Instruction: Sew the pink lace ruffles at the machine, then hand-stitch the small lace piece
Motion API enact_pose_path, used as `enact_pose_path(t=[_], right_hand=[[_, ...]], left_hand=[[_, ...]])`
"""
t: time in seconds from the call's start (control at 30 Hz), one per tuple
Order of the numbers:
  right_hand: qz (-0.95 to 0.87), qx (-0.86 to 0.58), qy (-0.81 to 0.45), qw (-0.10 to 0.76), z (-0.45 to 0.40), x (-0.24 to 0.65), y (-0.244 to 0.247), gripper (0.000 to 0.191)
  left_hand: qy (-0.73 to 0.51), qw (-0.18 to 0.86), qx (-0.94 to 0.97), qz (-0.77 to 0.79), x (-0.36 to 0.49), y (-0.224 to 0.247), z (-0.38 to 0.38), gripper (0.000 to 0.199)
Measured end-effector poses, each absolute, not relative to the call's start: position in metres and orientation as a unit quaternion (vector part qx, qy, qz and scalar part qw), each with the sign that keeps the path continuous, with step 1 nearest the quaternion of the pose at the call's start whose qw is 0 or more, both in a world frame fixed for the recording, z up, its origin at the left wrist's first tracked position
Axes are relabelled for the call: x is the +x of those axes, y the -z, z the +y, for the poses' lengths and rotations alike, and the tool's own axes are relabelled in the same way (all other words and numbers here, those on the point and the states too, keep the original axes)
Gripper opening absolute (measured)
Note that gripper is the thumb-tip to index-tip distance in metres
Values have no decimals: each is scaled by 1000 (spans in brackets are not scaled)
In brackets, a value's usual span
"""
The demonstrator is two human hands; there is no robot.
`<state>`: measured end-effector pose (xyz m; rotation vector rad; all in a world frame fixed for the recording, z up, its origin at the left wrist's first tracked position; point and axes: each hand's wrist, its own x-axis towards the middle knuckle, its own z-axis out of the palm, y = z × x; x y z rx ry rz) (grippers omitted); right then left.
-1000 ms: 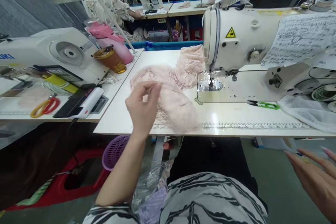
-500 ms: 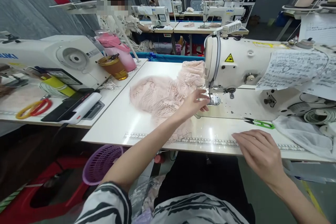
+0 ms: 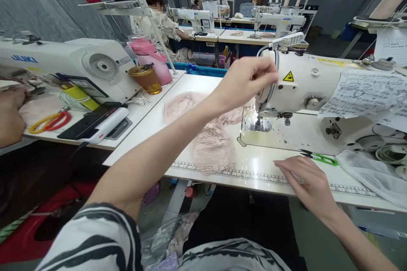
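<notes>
My left hand point(image 3: 249, 79) is raised beside the head of the white sewing machine point(image 3: 299, 78), with thumb and fingers pinched together. Whatever is between the fingertips is too small to make out. Below, the needle area point(image 3: 259, 123) has no hand at it. Pale pink lace fabric point(image 3: 213, 146) lies gathered on the table left of the needle, partly covered by my left forearm. Near the front edge, my right hand point(image 3: 307, 180) rests open, fingers stretched over the printed ruler point(image 3: 254, 175). Green thread snips point(image 3: 322, 159) lie just behind it.
At left stand another sewing machine point(image 3: 98, 65), an amber cup point(image 3: 146, 79) and a pink jug point(image 3: 152, 57). Red-and-yellow scissors point(image 3: 51, 122) lie near a co-worker's hand point(image 3: 12, 110). White sheer cloth point(image 3: 365, 173) lies at right. Handwritten papers point(image 3: 356, 93) hang on the machine.
My left hand has risen from the needle area to beside the machine head, fingers now pinched. My right hand stays near the table edge. A co-worker's hand has come into view at far left.
</notes>
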<state>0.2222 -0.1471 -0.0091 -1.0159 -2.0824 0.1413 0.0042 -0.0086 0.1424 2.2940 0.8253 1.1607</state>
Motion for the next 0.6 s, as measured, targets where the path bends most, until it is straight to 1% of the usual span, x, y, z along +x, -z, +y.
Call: enact_pose_path(t=[0.1,0.3,0.4,0.5,0.6], right_hand=[[-831,-393,-65,387,-150,223,-2,39],[-847,-373,-77,371,-147,226,-52,35],[-857,-355,-49,371,-138,220,-85,34],[-858,-348,-2,379,-125,210,-117,28],[-841,-360,12,404,-112,199,-144,22]], left_hand=[[-430,213,827,291,14,-163,14,16],[-386,275,832,290,15,-190,41,19],[-403,274,818,305,16,-192,49,19],[-433,292,786,332,16,-187,58,20],[-423,321,793,297,9,-183,58,21]])
